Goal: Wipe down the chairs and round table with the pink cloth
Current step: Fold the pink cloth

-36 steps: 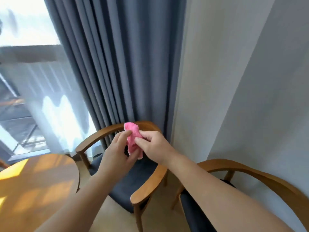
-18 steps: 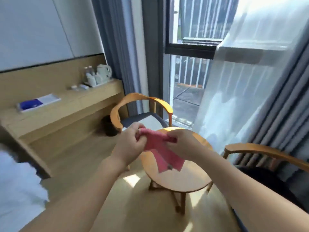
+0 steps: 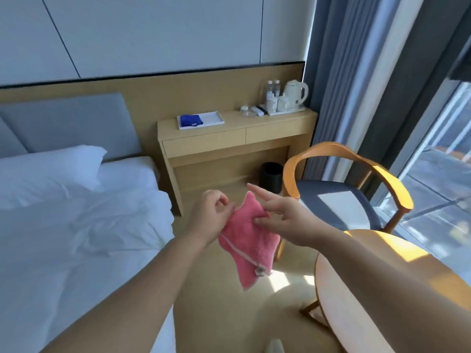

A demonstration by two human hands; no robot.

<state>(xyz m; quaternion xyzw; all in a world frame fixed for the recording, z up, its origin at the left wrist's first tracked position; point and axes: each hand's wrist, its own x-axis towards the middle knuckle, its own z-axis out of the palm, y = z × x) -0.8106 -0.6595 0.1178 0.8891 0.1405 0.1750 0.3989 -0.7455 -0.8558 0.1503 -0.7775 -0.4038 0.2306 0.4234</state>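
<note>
One bed (image 3: pixel 76 238) with rumpled white sheets and a white pillow (image 3: pixel 48 169) lies well to the left of the fingers, below a grey padded headboard (image 3: pixel 63 121). Beyond the fingers, against the wood-panelled wall, stands a wooden desk whose worktop (image 3: pixel 234 123) carries a white tray (image 3: pixel 212 118) with a blue item on it. Farther right on it are a white kettle (image 3: pixel 295 94) and two small bottles (image 3: pixel 272 87). A black bin (image 3: pixel 271 175) stands on the floor under the worktop, just beyond the fingers.

The left hand (image 3: pixel 209 220) has its fingers (image 3: pixel 224 207) curled, and they pinch the upper left edge of the pink cloth (image 3: pixel 244 248). The cloth hangs open between the two hands and droops below them over the bare floor. It touches neither chair nor table. A pale stripe and a small tag show near its lower edge. The right hand (image 3: pixel 285 220) pinches the upper right part of the cloth between thumb and bent fingers (image 3: pixel 257 221), while its forefinger (image 3: pixel 254 191) sticks out straight above the cloth's top corner.

To the right of the fingers and a little beyond them stands a wooden chair (image 3: pixel 331 149) with a curved back and a dark blue seat, part of it in sunlight. Nearer, below and to the right of the fingers, is the round table (image 3: pixel 336 314), partly hidden by the right forearm. Grey curtains (image 3: pixel 344 72) and a window (image 3: pixel 438 179) fill the far right.
</note>
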